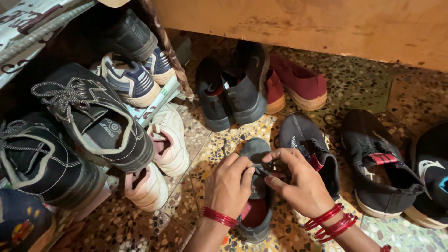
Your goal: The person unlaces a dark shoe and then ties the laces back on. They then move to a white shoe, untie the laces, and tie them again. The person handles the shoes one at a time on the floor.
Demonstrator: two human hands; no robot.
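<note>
A dark grey shoe (255, 154) with a red lining lies on the speckled floor (212, 144), toe pointing away from me. My left hand (228, 184) pinches its upper from the left side. My right hand (298, 179) grips the same shoe at the laces from the right. Both wrists wear red bangles. Close to the right lies a matching black shoe (305, 140) with a red tab.
A rack on the left carries black lace-up boots (93, 119), blue-and-white sneakers (130, 79) and pink-white shoes (168, 140). Dark grey shoes (233, 93) and maroon shoes (301, 84) sit under a wooden panel (303, 23). More black shoes (378, 163) lie at the right.
</note>
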